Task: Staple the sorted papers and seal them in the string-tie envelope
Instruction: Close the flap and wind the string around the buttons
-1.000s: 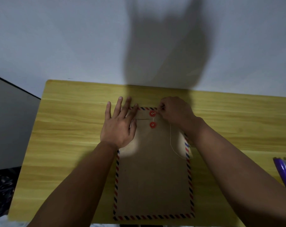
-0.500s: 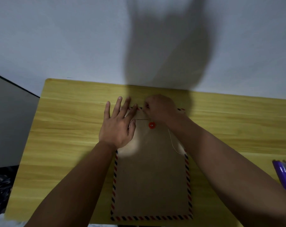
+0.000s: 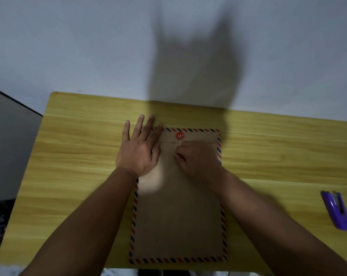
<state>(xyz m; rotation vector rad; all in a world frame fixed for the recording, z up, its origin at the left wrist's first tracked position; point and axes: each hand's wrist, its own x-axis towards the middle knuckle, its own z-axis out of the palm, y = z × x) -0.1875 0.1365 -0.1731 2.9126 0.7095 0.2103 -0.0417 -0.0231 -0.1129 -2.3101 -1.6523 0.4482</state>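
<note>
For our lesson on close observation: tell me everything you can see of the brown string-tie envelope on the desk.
The brown paper envelope with a red-and-blue striped border lies flat, lengthwise, on the yellow wooden desk, flap folded shut. One red round button shows on the flap; thin white string runs down from it. The left hand presses its upper left corner; the right hand covers the area below the flap.

A single head-worn wide-angle view looks steeply down and forward, close over the wooden table (image 3: 69, 156) toward the wall (image 3: 69, 46).
</note>
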